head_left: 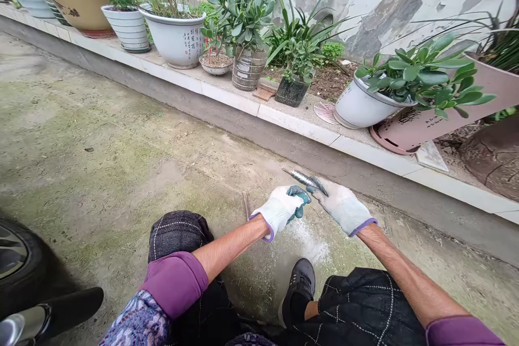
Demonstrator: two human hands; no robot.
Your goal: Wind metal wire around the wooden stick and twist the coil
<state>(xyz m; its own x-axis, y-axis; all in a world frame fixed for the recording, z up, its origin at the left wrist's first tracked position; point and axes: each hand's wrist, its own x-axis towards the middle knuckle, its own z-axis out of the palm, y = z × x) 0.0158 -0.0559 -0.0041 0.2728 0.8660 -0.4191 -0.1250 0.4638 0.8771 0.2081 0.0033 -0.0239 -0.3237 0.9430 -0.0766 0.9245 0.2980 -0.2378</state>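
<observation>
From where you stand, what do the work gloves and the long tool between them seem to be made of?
The work gloves look like knitted white cotton, the weave shows, with rubbery green palm coating. The long tool seems steel: grey metallic shine, rough file-like surface, though blurred.

This is the outdoor yard of a home, paved in mossy, stained concrete point(81, 135). A raised, white-tiled ledge point(295, 124) runs along a weathered, peeling plaster wall point(389, 5), crowded with household potted plants such as a white ceramic planter point(174, 40), and a car tyre point(20, 265) sits nearby.
</observation>
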